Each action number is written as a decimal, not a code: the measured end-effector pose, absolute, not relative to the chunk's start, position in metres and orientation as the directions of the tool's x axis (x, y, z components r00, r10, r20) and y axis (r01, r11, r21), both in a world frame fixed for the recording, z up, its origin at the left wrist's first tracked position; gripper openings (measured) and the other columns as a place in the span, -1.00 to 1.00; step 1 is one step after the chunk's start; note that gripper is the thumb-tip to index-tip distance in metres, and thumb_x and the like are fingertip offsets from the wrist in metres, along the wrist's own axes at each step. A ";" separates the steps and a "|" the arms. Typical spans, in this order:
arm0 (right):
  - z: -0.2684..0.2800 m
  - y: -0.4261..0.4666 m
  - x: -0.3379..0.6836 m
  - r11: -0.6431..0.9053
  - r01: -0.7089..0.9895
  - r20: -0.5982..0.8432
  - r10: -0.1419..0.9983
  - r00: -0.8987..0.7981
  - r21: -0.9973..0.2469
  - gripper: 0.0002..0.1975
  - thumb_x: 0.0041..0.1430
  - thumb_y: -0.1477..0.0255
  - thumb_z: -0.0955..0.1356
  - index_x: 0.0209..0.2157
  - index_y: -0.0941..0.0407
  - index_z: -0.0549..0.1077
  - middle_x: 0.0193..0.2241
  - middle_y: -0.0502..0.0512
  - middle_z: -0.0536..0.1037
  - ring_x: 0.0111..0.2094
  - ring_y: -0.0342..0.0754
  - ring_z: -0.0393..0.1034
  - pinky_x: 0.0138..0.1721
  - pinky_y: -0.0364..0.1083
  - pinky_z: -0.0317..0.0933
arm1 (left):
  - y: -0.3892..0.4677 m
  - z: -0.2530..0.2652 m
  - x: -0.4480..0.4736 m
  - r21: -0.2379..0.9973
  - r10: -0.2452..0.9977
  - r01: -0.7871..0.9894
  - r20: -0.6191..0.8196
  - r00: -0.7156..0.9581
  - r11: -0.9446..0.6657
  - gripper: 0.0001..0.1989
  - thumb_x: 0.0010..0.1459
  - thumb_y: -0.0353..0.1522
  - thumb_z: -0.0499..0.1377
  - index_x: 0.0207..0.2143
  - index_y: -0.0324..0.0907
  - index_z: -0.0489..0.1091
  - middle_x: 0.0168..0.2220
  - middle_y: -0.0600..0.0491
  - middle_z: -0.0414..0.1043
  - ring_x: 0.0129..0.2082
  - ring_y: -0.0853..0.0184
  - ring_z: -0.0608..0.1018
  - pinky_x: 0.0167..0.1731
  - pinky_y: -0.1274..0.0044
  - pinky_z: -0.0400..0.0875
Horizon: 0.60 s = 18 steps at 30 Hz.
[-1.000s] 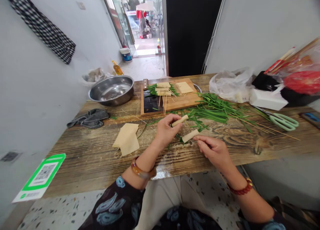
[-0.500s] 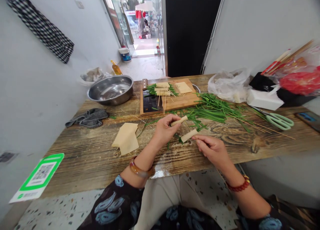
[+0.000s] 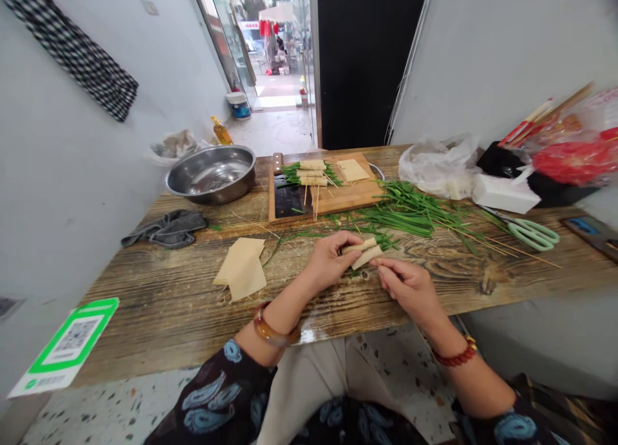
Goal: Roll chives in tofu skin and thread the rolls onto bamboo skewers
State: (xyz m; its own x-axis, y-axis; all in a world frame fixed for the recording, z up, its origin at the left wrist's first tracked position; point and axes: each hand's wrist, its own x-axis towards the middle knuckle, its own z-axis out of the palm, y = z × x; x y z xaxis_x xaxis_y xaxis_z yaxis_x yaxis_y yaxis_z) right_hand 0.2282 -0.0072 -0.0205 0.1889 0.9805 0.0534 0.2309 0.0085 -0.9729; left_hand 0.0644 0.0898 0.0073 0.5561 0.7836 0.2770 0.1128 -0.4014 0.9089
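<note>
My left hand [image 3: 331,259] is closed around a pale tofu-skin roll [image 3: 365,245] with green chives sticking out of its end. Just below it, a second tofu-skin roll [image 3: 367,257] lies side by side with the first, close to my left thumb. My right hand [image 3: 408,283] pinches a thin bamboo skewer at the near side of this second roll; most of the skewer is hidden by the rolls and fingers. Left of my hands, flat tofu-skin sheets [image 3: 244,271] lie on the wooden table [image 3: 164,310].
Behind my hands, a cutting board [image 3: 350,200] bears a cleaver [image 3: 287,200], skewered rolls [image 3: 313,173] and more sheets [image 3: 352,170]. Loose chives [image 3: 410,216], scissors [image 3: 531,234] and a plastic bag [image 3: 437,168] are to the right. A steel basin [image 3: 212,178] and grey cloth [image 3: 167,228] are left.
My left hand has moved right and slightly down, bringing its roll against the roll at my right hand. The right hand has barely moved.
</note>
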 end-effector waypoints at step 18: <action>-0.026 -0.006 0.229 0.018 0.106 0.038 0.981 0.191 -0.994 -0.68 0.15 0.25 0.30 -0.19 0.18 0.50 -0.64 -0.10 0.33 -0.68 -0.26 0.11 -0.66 -0.23 0.01 | 0.089 0.008 0.066 0.999 0.793 -0.015 0.032 0.608 -0.029 -0.73 -0.02 -0.22 0.27 -0.35 -0.25 0.47 -0.46 0.06 0.48 -0.51 0.44 0.45 -0.47 0.61 0.31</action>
